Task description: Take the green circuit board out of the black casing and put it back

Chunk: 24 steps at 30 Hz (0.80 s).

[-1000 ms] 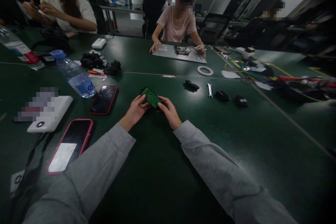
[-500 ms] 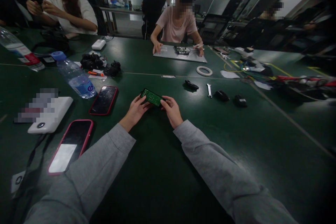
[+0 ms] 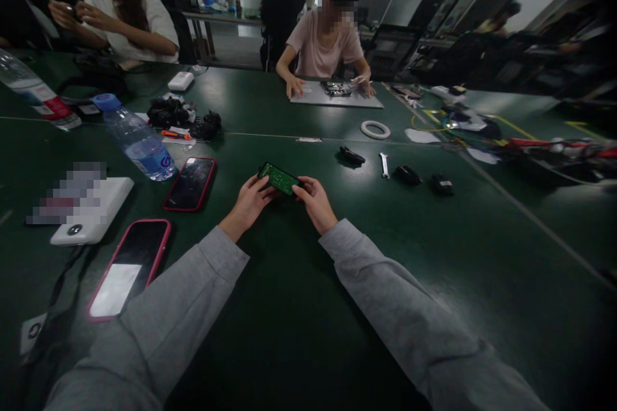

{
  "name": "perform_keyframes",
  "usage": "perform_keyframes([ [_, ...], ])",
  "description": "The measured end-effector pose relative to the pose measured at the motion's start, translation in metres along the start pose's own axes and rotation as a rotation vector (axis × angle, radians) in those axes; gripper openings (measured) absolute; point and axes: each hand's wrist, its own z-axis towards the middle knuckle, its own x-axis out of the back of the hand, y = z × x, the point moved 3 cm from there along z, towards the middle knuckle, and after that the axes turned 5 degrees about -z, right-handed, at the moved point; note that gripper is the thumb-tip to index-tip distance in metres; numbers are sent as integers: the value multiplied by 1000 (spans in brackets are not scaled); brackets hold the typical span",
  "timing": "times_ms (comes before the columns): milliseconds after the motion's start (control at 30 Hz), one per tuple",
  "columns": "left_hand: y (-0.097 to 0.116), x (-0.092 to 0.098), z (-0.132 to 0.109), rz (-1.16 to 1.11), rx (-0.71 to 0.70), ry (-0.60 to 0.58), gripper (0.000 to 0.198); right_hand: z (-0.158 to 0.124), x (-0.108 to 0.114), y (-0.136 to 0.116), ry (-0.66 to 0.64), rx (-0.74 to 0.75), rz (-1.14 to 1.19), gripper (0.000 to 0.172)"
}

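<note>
A green circuit board (image 3: 279, 180) with a dark edge is held up between both hands over the dark green table (image 3: 289, 302). My left hand (image 3: 249, 201) grips its left end, thumb on the face and fingers beneath. At the right end, my right hand (image 3: 314, 201) pinches the board, its thumb on the near corner. Left of my left hand lies a phone in a red case (image 3: 190, 184). A wrench (image 3: 384, 166) and a black object (image 3: 351, 156) lie to the right of my right hand.
Two bottles (image 3: 139, 141) lean at the left, near a white device (image 3: 94, 212) and a pink-edged phone (image 3: 130, 266). A tape roll (image 3: 375, 130) lies beyond the wrench. Across the table, a person's hands touch a grey board (image 3: 337, 97). Cables (image 3: 549, 144) spread at the right.
My right thumb has shifted slightly left along the board's near corner. Across the table, the person's grey board has moved a little back and to the right.
</note>
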Motion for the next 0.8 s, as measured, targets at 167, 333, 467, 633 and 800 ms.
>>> perform_keyframes([
  [167,-2,1,0,0,2,16,25,-1,2,-3,21,-43,73,59],
  [333,-1,2,1,0,16,-25,25,1,3,-4,8,-43,79,59],
  [467,1,2,0,-6,28,-34,27,0,3,-1,-32,7,23,60],
  [633,1,3,0,6,17,-22,31,-1,2,1,-49,52,-46,57],
  [800,-1,5,1,16,-9,-34,32,-5,2,0,-73,75,-110,58],
])
